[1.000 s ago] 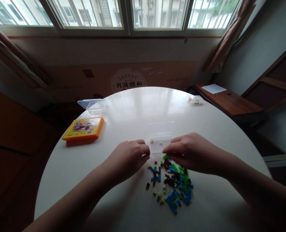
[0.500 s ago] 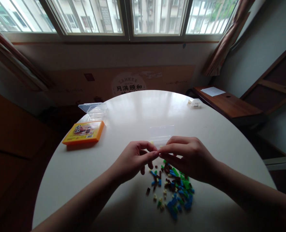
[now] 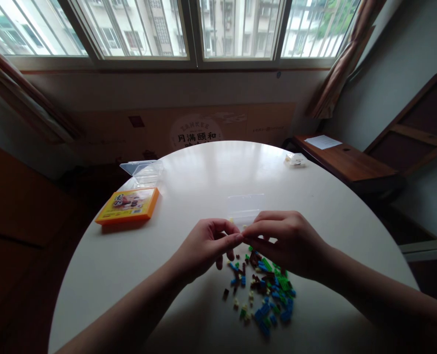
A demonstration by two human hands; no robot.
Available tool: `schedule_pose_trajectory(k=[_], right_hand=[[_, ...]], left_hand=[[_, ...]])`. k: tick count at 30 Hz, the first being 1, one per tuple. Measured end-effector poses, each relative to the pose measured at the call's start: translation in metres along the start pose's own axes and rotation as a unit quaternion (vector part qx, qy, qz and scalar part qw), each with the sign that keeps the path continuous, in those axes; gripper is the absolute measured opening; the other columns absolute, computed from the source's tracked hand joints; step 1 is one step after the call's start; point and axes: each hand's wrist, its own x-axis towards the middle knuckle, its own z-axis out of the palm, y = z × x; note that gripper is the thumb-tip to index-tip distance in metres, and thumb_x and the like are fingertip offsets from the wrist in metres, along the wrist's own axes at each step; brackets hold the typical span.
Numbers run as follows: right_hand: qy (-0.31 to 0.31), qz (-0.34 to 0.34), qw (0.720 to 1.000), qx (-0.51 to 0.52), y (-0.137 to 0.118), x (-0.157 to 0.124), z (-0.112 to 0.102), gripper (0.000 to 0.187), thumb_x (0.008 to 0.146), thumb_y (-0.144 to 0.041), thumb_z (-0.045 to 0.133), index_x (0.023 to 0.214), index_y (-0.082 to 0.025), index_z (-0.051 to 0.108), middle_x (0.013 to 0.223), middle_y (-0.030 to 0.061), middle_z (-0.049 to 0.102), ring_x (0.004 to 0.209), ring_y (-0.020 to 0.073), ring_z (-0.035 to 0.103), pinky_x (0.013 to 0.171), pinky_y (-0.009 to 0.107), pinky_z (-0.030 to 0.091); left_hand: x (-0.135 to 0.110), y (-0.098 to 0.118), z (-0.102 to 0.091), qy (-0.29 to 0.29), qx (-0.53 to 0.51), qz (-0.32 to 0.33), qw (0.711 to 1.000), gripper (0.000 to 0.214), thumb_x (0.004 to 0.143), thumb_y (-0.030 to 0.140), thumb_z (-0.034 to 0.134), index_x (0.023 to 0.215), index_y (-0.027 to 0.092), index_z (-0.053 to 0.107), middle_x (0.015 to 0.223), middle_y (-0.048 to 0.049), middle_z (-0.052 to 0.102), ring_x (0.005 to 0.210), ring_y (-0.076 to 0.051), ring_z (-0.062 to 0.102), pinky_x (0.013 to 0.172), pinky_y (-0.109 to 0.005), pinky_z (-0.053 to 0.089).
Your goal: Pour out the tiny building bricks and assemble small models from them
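Note:
My left hand [image 3: 214, 242] and my right hand [image 3: 283, 241] meet at the fingertips above the table, thumb and forefinger pinched on each. Whatever sits between the fingertips is too small and hidden to name. Below them lies a loose heap of small building bricks [image 3: 265, 312] in blue, green, brown and cream. Just behind the hands is a clear plastic case [image 3: 246, 201], its near part covered by my fingers. A few cream bricks [image 3: 232, 220] show at that case.
On the left of the round white table [image 3: 189, 191] lies an orange and yellow box [image 3: 128, 205], with an open clear plastic container [image 3: 144, 172] behind it. A small white packet [image 3: 295, 160] rests near the far right edge. Beyond stands a wooden chair [image 3: 347, 157] with paper on it.
The view has shifted slightly, so the table and window sit a little lower. My hands stay pinched together in nearly the same pose.

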Motion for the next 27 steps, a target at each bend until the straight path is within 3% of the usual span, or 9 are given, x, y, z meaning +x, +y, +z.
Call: schedule_pose_trajectory(k=[10,27], right_hand=[[0.008,0.020,1.000,0.022,-0.0024,-0.0003,0.0008,0.012,0.087,-0.019,0.065,0.096,-0.021,0.073,0.084,0.0016,0.069,0.067,0.0093,0.061,0.060,0.021,0.047],[-0.012,0.030,0.999,-0.003,-0.0019,-0.0012,0.0040,0.007,0.087,-0.018,0.064,0.090,-0.020,0.070,0.078,-0.0011,0.067,0.063,0.0085,0.056,0.058,0.020,0.042]], left_hand=[[0.0003,-0.0004,-0.0036,-0.014,-0.028,0.002,1.000,0.030,0.073,0.037,0.080,0.085,0.012,0.068,0.061,0.0018,0.058,0.055,-0.009,0.056,0.037,-0.013,0.041],[0.0024,-0.0066,-0.0049,-0.018,-0.014,0.019,1.000,0.025,0.077,0.034,0.076,0.085,0.012,0.067,0.065,0.0011,0.059,0.056,-0.009,0.055,0.038,-0.013,0.043]])
